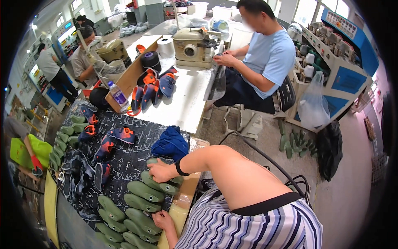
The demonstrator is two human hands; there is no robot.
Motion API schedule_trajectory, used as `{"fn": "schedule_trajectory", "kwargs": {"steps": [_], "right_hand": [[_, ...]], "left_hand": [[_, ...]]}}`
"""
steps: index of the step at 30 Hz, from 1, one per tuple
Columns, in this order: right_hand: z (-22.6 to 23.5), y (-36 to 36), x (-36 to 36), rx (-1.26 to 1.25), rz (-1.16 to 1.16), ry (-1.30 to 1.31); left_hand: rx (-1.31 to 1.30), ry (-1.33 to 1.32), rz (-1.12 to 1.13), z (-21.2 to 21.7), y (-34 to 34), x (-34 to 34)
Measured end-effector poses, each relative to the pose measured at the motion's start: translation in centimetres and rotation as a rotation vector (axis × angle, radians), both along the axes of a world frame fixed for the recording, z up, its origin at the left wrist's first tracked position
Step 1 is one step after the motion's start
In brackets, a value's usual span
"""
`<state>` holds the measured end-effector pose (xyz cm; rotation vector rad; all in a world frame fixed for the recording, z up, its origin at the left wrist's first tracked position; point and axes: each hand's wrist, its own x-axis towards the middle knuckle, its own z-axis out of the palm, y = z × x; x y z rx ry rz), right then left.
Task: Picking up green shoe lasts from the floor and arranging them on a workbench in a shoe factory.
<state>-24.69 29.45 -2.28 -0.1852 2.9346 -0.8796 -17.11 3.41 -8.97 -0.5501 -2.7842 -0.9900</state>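
Rows of green shoe lasts (143,202) lie side by side on the dark patterned cloth at the table's near edge. My right hand (161,171), with a black band at the wrist, has its fingers curled over a green shoe last (152,181) at the far end of the row. Nearer to me, my left hand (163,220) has bent fingers at the heel end of another green last (143,220); its fingertips are partly hidden. A crumpled blue cloth (171,143) lies just beyond my right hand.
Dark shoe uppers with orange parts (104,148) and more green lasts (62,137) cover the cloth's far side. A white table ahead bears a sewing machine (192,47), thread cones (150,61) and uppers. A person in light blue (269,58) sits there. A black cable (265,155) arches beside me.
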Motion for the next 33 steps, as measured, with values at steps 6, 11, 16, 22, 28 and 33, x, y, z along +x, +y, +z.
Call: {"fn": "schedule_trajectory", "kwargs": {"steps": [6,11,16,22,28,33], "right_hand": [[-1.9,1.4,0.0,0.359,0.298,0.384],[-1.4,1.0,-0.7,0.062,-0.017,0.117],[0.3,-0.1,-0.6,-0.026,-0.024,0.155],[0.5,0.0,-0.5,0.006,0.010,0.042],[0.3,0.4,-0.7,0.043,0.052,0.037],[0.3,0.7,-0.6,-0.023,0.063,0.022]], "left_hand": [[-0.080,-0.076,0.015,1.1,0.2,0.1],[0.173,-0.143,-0.004,2.9,-0.4,1.0],[0.209,-0.140,0.149,5.6,-2.3,3.3],[0.254,0.058,0.380,8.3,-2.3,4.2],[-0.196,0.242,0.817,8.6,-2.2,1.2],[-0.362,-0.151,0.905,7.4,-2.6,-0.6]]}}
